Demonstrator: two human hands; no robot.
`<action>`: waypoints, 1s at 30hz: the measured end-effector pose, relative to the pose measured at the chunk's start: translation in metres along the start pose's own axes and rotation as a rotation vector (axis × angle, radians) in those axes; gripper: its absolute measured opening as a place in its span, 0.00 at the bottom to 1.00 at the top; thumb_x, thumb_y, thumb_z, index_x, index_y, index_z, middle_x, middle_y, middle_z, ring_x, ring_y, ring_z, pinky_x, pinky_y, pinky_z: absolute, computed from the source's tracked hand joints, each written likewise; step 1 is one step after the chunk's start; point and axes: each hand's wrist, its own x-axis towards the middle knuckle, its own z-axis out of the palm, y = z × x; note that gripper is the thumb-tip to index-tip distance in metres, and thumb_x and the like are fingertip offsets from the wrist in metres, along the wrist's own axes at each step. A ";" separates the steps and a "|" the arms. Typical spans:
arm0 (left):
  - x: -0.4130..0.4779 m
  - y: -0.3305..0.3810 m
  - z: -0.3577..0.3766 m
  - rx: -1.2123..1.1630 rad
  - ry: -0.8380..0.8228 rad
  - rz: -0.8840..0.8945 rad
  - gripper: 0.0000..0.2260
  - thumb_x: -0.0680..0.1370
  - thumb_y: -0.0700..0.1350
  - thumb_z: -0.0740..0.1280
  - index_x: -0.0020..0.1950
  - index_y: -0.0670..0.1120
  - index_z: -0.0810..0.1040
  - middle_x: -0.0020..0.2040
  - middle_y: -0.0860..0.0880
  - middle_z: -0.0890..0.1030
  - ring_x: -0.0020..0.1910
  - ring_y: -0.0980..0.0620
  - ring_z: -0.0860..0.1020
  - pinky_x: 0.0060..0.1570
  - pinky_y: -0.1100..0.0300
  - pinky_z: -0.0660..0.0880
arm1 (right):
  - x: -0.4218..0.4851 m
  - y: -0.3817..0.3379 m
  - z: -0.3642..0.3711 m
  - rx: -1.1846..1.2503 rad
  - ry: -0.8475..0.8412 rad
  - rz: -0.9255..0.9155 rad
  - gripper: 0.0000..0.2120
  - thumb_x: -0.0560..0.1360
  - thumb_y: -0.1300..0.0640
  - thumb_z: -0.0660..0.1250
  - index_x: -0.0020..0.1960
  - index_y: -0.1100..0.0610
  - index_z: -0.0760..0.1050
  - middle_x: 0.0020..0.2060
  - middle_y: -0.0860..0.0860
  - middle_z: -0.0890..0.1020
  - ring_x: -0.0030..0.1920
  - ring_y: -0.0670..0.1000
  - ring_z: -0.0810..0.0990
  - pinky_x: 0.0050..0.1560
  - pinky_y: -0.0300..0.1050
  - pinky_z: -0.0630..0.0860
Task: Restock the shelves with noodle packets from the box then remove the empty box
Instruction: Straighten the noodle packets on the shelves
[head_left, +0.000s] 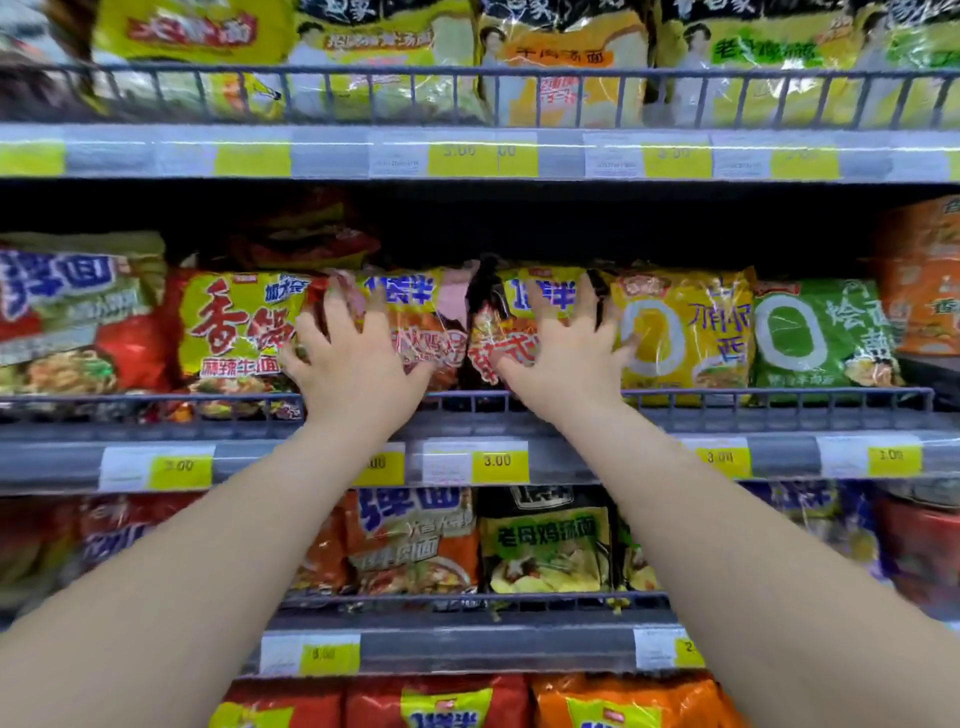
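Crinkly plastic fills the head view: rows of noodle packets stand on wire-fronted shelves. Our left grip (358, 358) lies with fingers splayed on an orange packet (421, 322) on the middle shelf (467, 423). Our right grip (566, 353) presses in the same way on the red packet (498, 343) just beside it. Neither is clenched or wrapped round anything; both are released and push with spread fingers. The two packets stand upright behind the front rail (779, 396), touching each other. A yellow packet (685, 332) sits against the red one, and a green packet (826, 332) stands further right. The box is nowhere in this view, so we cannot tell how many packets are left in it.

We judge the step in hand to be seating and squaring these two packets in their row. To do it well, we would push evenly with both palms, low on the faces, so the packets slide back without buckling or tipping forward over the rail. We would set them upright, labels outward, level with their neighbours and above the price tag (498, 461). Pressing too hard near the top could crush the noodles or topple a packet into the dark gap behind.
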 end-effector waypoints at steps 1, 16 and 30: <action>0.001 -0.006 -0.001 0.001 0.004 -0.022 0.40 0.70 0.66 0.66 0.76 0.52 0.54 0.76 0.44 0.50 0.71 0.37 0.54 0.66 0.35 0.56 | 0.001 -0.012 0.005 -0.014 0.006 -0.064 0.40 0.70 0.31 0.60 0.75 0.38 0.45 0.77 0.55 0.43 0.74 0.65 0.43 0.68 0.73 0.46; 0.036 -0.039 -0.002 0.057 -0.166 -0.031 0.44 0.73 0.45 0.71 0.78 0.53 0.44 0.78 0.49 0.47 0.73 0.40 0.52 0.59 0.42 0.71 | 0.019 -0.036 0.011 -0.012 -0.199 -0.060 0.44 0.68 0.33 0.67 0.74 0.35 0.42 0.76 0.49 0.37 0.74 0.62 0.33 0.68 0.74 0.39; 0.057 -0.095 -0.030 0.187 -0.306 0.246 0.48 0.64 0.63 0.75 0.75 0.64 0.49 0.78 0.52 0.47 0.74 0.38 0.50 0.63 0.36 0.67 | 0.027 -0.121 0.021 -0.069 -0.276 -0.254 0.56 0.63 0.35 0.73 0.73 0.36 0.34 0.77 0.50 0.41 0.75 0.60 0.37 0.67 0.75 0.39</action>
